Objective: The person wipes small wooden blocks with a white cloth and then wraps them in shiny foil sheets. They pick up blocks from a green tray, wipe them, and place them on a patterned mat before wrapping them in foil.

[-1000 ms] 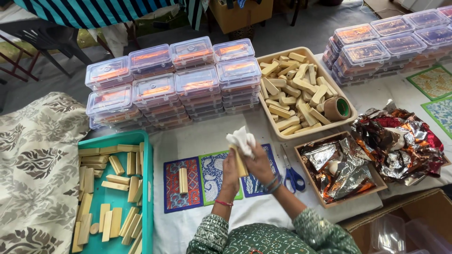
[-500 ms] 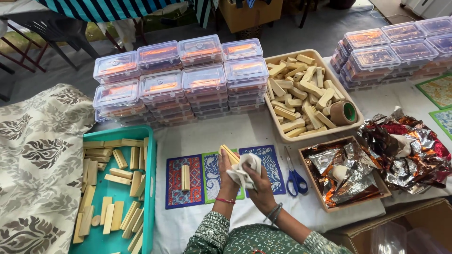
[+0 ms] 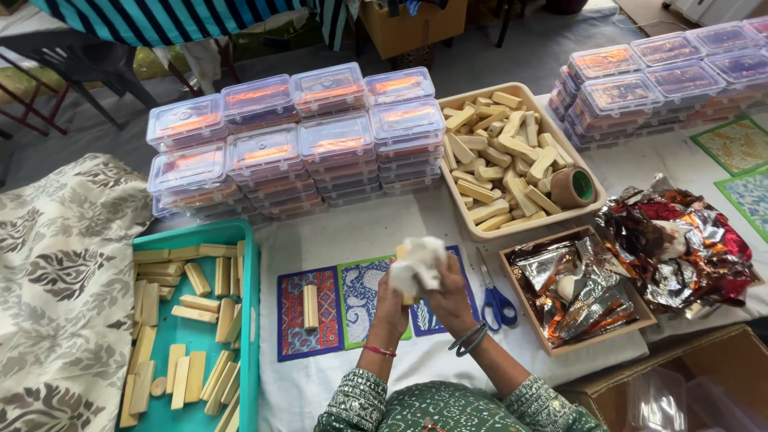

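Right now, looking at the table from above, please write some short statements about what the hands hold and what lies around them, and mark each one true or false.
1. Both hands, left hand and right hand, hold a white cloth around a pale bar. True.
2. The scissors have red handles. False: the handles are blue.
3. One bar lies on the red patterned card. True.
4. The teal tray is on the person's right. False: it is on the left, with bars in it.
5. A tape roll sits in the beige tray of bars. True.
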